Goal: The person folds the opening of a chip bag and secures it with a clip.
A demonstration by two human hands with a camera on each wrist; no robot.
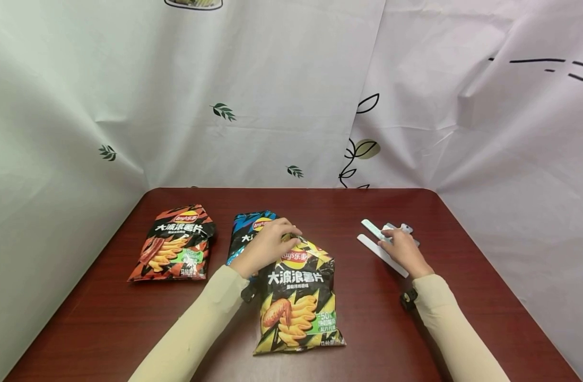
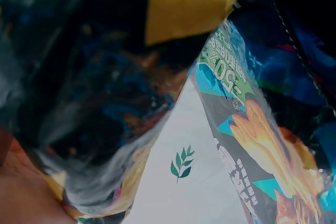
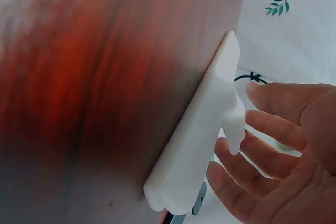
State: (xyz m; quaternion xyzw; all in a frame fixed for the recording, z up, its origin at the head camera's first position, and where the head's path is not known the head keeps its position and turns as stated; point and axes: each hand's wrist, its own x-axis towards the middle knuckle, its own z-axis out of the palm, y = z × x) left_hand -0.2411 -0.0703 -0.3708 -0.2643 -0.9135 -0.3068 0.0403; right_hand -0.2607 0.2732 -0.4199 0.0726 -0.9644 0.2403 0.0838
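Note:
My left hand pinches the top edge of a black-and-yellow bag of chips, whose printed front faces me. In the left wrist view that bag fills the left side, with part of the hand at lower left. My right hand hovers over several long plastic clips, its fingers extended and slightly bent. Nearest me is a white clip, with a mint-green clip beyond it. In the right wrist view the fingertips come right up to the white clip.
A blue-and-black bag of chips lies partly behind the left hand. Farther left lies a red-and-black bag of chips. The dark red wooden table is backed by a white printed cloth.

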